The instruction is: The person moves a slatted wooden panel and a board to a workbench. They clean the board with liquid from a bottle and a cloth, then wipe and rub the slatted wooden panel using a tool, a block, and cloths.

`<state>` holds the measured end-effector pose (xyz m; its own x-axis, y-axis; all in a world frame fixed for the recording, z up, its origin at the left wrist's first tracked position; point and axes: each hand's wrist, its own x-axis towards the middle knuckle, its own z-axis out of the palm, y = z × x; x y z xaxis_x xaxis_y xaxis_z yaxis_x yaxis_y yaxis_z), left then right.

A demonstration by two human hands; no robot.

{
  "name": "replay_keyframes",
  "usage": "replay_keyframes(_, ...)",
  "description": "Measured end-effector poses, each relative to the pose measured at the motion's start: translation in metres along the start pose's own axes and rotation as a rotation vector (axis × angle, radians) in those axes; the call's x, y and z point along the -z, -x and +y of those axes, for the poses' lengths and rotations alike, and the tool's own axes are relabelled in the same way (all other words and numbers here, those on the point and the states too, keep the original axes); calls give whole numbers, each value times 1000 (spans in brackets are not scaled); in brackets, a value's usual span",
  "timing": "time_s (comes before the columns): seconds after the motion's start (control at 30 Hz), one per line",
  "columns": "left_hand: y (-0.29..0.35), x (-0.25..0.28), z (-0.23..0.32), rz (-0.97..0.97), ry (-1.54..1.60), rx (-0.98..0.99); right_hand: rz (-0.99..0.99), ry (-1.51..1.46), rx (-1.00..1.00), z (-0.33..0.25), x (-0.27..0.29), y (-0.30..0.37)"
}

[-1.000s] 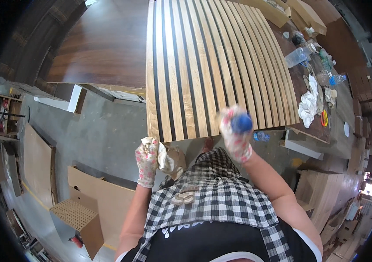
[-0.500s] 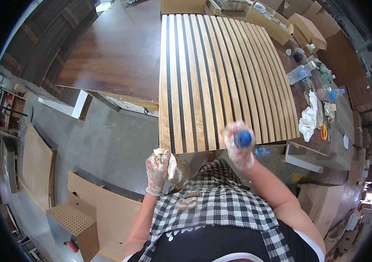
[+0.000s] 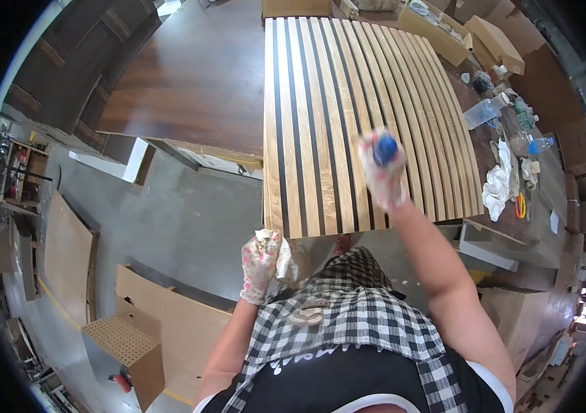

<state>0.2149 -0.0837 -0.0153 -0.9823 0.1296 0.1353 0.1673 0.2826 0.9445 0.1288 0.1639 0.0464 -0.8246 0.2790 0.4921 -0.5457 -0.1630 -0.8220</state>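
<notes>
The right hand [image 3: 384, 175], in a spotted glove, has lifted and reached forward over the slatted panel [image 3: 348, 117] since a second ago, when it sat near the panel's near edge; its fingers are curled tight around a blue-capped bottle [image 3: 384, 148], blurred with motion, so the work seems to be moving farther up the slats. The left hand [image 3: 260, 265], gloved too, has stayed low beside the panel's near left corner, closed on a crumpled rag [image 3: 285, 256]. Off to the right, cloths [image 3: 496, 186] and bottles [image 3: 482, 113] lie on the bench.
</notes>
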Motion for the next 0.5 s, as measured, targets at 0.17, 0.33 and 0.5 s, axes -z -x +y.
replay_keyframes(0.17, -4, 4, -1, -36, -424, -400, 84, 675, 114, 13, 6, -44)
replay_keyframes(0.33, 1, 0, 12, -62, 153, 260, 64, -536, -265, -27, 9, 44)
replay_keyframes(0.5, -1, -1, 12, -62, -54, -57, 166, 420, -360, -38, 40, 121)
